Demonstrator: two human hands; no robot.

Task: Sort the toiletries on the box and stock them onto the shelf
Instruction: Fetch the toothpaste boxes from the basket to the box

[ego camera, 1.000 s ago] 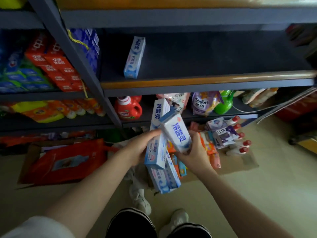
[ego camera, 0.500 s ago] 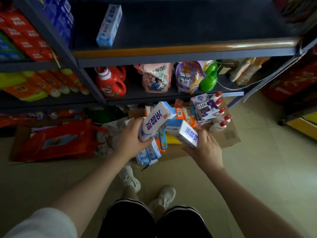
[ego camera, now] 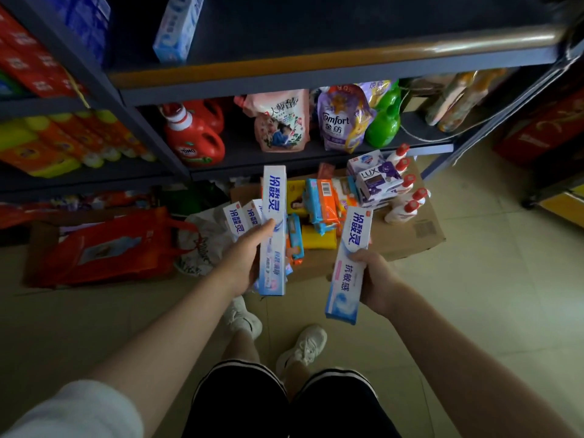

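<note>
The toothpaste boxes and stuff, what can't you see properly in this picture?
- Head view: toothpaste box on the shelf, top cut off by the picture's edge.
- Spare toothpaste boxes, lower parts hidden behind the left hand and its toothpaste box.
- Small print on the right hand's box: too small.

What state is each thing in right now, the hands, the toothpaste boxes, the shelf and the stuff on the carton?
Left hand: gripping a toothpaste box.
Left toothpaste box: held lengthwise, closed.
Right hand: gripping another toothpaste box.
Right toothpaste box: held, slightly tilted, closed.
Shelved toothpaste box: lying on the upper shelf.
Upper shelf: mostly bare.
Carton: closed, toiletries piled on top.
</note>
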